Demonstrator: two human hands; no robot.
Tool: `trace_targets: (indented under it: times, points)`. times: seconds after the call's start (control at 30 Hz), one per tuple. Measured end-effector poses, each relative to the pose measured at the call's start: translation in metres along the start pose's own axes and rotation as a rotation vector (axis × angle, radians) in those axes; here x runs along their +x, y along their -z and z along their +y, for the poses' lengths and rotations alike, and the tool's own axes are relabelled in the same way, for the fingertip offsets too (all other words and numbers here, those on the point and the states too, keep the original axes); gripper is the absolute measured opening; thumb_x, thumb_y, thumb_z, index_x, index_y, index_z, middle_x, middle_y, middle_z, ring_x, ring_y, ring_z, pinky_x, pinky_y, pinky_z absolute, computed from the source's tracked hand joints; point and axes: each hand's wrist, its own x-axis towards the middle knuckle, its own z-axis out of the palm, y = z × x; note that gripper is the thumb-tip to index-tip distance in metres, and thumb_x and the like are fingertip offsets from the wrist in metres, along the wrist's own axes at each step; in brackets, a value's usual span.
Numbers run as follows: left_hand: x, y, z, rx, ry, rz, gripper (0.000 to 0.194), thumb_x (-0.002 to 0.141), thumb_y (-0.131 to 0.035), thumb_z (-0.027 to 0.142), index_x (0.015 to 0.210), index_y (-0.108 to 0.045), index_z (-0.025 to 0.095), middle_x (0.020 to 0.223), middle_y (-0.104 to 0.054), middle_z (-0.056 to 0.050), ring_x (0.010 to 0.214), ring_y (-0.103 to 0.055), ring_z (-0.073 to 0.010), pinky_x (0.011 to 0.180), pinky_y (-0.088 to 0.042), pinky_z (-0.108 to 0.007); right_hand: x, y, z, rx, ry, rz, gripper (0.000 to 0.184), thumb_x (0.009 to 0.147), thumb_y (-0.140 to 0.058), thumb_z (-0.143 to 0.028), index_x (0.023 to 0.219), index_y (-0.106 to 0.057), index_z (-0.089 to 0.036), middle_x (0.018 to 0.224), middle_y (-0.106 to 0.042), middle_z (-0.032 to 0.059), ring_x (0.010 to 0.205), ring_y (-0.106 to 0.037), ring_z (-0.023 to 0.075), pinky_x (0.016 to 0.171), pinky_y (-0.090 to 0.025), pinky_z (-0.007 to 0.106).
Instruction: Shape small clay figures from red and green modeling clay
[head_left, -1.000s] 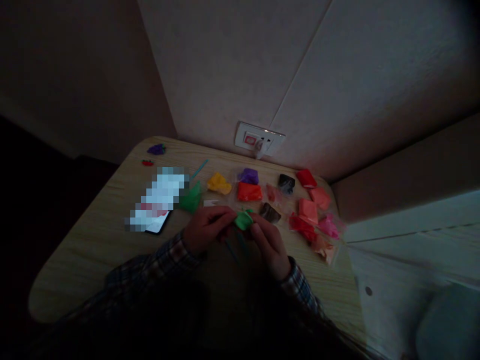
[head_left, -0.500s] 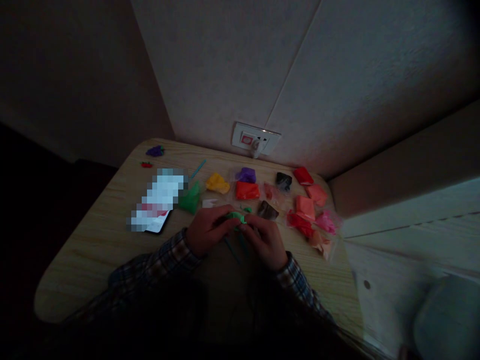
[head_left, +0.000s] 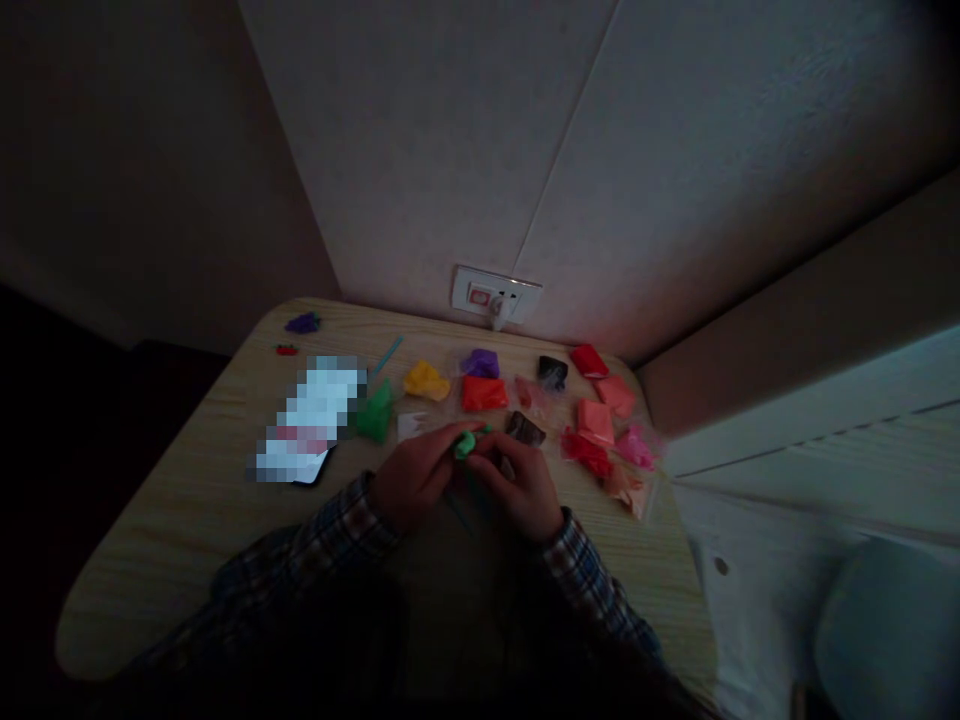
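Note:
A small lump of light green modelling clay sits between my two hands over the table. My left hand pinches it with thumb and fingertips. The fingers of my right hand are closed against its right side, their tips partly hidden. Just behind the lump shows a darker green bit, apparently on the table. Under my hands lie thin blue-green sticks, dim and partly covered. Close by are a white packet and a brown clay packet.
A phone with a blurred screen lies left on the wooden table. Around it are a green packet, a blue stick, a purple grape-like figure and a small red piece. Several coloured clay packets spread right, below a wall socket.
The green clay, earlier stretched between both hands, is now a bunched lump at my left fingertips. My right fingers have shifted slightly. The whole view has tilted a little.

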Motion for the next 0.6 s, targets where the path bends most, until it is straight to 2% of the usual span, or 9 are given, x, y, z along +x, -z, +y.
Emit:
trace_targets:
  times: [0.1,0.2,0.3,0.43,0.53,0.6]
  points:
    - [-0.0017,-0.0016,0.0000,-0.071,-0.033,-0.051,0.049,0.083,-0.039,0.019,0.131,-0.045,0.013,0.121,-0.061,-0.014,0.107,-0.060,-0.0234,0.092,-0.047,-0.037,-0.0018,-0.0013,0.0033,-0.260,0.054,0.057,0.025,0.084,-0.052,-0.038,0.069,-0.051,-0.019,0.057,-0.053,-0.0010,0.055,-0.048,0.0138,0.055,-0.034,0.025]
    - [-0.0011,-0.0029,0.0020,-0.126,0.058,-0.026,0.043,0.088,-0.037,0.026,0.126,-0.052,0.013,0.118,-0.064,-0.013,0.108,-0.061,-0.0224,0.092,-0.048,-0.035,-0.0035,-0.0033,0.0043,-0.420,0.137,0.052,0.021,0.086,-0.047,-0.035,0.075,-0.053,-0.018,0.062,-0.057,0.0015,0.059,-0.050,0.0157,0.060,-0.033,0.028]
    - [0.0012,-0.0050,0.0034,-0.132,0.147,-0.013,0.040,0.089,-0.035,0.030,0.116,-0.061,0.013,0.111,-0.068,-0.012,0.102,-0.064,-0.0218,0.090,-0.050,-0.035,-0.0042,-0.0055,0.0045,-0.482,0.194,0.031,0.018,0.085,-0.044,-0.030,0.076,-0.053,-0.017,0.060,-0.058,0.0011,0.056,-0.050,0.0152,0.062,-0.032,0.029]
    - [0.0027,-0.0062,0.0044,-0.174,0.166,-0.030,0.041,0.089,-0.035,0.031,0.110,-0.064,0.013,0.110,-0.069,-0.012,0.103,-0.063,-0.0220,0.094,-0.047,-0.036,-0.0046,-0.0059,0.0042,-0.516,0.275,0.002,0.024,0.085,-0.040,-0.024,0.064,-0.048,-0.019,0.053,-0.054,-0.0001,0.051,-0.046,0.0133,0.060,-0.030,0.029]
    - [0.0027,-0.0057,0.0052,-0.224,0.175,-0.016,0.039,0.088,-0.037,0.032,0.106,-0.066,0.013,0.107,-0.070,-0.011,0.101,-0.064,-0.0219,0.093,-0.048,-0.036,-0.0055,-0.0042,0.0032,-0.508,0.341,0.009,0.026,0.086,-0.038,-0.022,0.062,-0.047,-0.019,0.053,-0.054,-0.0001,0.051,-0.045,0.0127,0.061,-0.029,0.029]
    - [0.0028,-0.0057,0.0051,-0.278,0.197,0.018,0.035,0.087,-0.042,0.033,0.100,-0.068,0.015,0.093,-0.073,-0.008,0.088,-0.067,-0.0210,0.084,-0.052,-0.035,-0.0062,-0.0030,0.0027,-0.507,0.389,0.033,0.027,0.087,-0.037,-0.020,0.063,-0.048,-0.019,0.055,-0.055,0.0006,0.052,-0.046,0.0129,0.061,-0.029,0.029]
